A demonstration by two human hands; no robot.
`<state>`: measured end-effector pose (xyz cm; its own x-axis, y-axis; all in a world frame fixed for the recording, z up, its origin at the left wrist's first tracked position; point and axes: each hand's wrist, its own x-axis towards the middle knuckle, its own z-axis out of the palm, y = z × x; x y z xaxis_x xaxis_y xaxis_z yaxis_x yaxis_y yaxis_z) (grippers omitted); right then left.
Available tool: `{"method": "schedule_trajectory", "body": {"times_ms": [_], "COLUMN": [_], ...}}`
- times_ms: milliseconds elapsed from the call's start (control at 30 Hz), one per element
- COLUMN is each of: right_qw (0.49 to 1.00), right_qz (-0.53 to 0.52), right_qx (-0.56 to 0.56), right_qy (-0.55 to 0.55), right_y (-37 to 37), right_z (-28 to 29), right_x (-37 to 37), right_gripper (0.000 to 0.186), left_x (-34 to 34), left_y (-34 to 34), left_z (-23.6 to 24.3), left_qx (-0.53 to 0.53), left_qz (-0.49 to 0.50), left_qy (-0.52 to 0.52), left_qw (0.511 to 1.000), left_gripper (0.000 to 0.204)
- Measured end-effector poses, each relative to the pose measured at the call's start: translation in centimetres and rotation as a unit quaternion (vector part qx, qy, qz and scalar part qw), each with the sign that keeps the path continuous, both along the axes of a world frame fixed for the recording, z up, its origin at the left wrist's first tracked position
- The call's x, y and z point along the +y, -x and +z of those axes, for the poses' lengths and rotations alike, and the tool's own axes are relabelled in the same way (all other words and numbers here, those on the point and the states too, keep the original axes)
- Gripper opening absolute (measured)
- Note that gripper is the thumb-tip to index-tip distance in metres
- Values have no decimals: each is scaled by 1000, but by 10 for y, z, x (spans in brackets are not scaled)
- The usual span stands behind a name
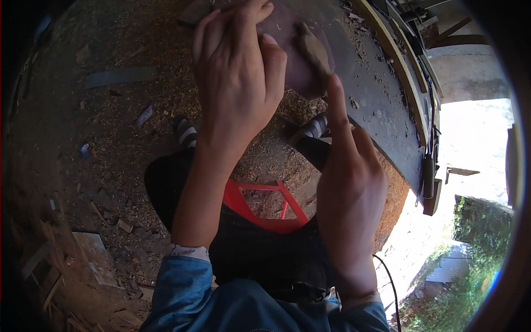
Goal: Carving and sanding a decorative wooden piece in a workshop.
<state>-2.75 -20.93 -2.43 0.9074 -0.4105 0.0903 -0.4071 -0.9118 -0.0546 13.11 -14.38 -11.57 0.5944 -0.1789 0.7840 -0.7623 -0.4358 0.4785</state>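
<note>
A rounded, purplish-brown flat disc [293, 80] is at the top of the view, its far part cut off. Against its right side is a small tan piece of wood [314, 51], tapered and darker at its far end. My left hand [238, 72] is over the disc's left side, fingers bent and thumb apart; I see nothing gripped in it. My right hand [351, 177] comes from the lower right, slightly blurred. Its index finger reaches out to the wood's near end, the other fingers curled in. My right thumb is hidden.
A dark worktop [370, 105] with wood shavings runs along the right, long wooden strips [395, 52] at its edge. A red plastic seat [271, 224] is between my legs. Shavings and offcuts cover the ground [121, 144]. A black cable [392, 276] hangs at the lower right.
</note>
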Motion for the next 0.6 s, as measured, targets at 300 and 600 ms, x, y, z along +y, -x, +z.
{"method": "schedule_trajectory", "body": {"times_ms": [300, 600], "right_qw": [828, 498], "right_qz": [-58, -42], "right_qx": [-78, -181], "right_qy": [-552, -847], "right_y": [19, 8], "right_z": [4, -5], "right_x": [-22, -47], "right_gripper": [59, 56], "left_x": [3, 3], "left_y": [1, 2], "left_z": [1, 4], "left_qx": [5, 33], "left_qz": [-21, -11], "left_qy": [17, 2], "left_qw": [1000, 999], "left_gripper": [35, 36]}}
